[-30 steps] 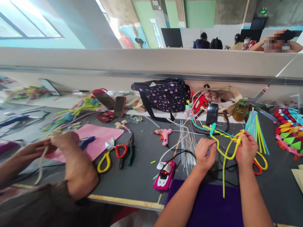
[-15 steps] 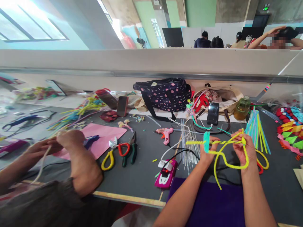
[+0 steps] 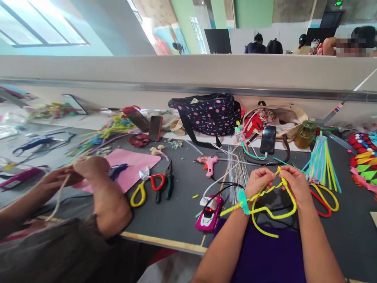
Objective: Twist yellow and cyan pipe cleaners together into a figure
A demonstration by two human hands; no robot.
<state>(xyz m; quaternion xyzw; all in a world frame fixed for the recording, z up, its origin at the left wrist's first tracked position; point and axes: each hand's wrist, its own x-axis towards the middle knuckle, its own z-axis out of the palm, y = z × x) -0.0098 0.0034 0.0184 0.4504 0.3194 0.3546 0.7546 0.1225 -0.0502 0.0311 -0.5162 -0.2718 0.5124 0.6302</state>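
Both my hands are up over the near table edge, working on a yellow pipe cleaner point(image 3: 284, 215) bent into a twisted loop with a loose tail. My left hand point(image 3: 259, 182) pinches the yellow strand close to its top knot. A teal piece point(image 3: 243, 201) is wrapped round the twisted yellow stem, beside my left wrist. My right hand point(image 3: 294, 184) grips the knot at the top of the loop, fingertips close to those of the left. Below the hands lies a dark purple cloth point(image 3: 265, 255). Scissors with red and yellow handles point(image 3: 326, 200) lie just right of my right hand.
A pink glue gun point(image 3: 209, 164), a magenta power strip point(image 3: 209, 214) and clear sticks point(image 3: 235, 173) lie left of my hands. Coloured pipe cleaners point(image 3: 322, 161) stand at the right. A phone point(image 3: 268, 139) leans before a bag. At left a co-worker's arms point(image 3: 103, 192) reach over pink paper point(image 3: 138, 161).
My left hand has moved up and right to the knot beside my right hand. The stem with the teal piece has tilted and dropped toward my left wrist. The view has shifted slightly.
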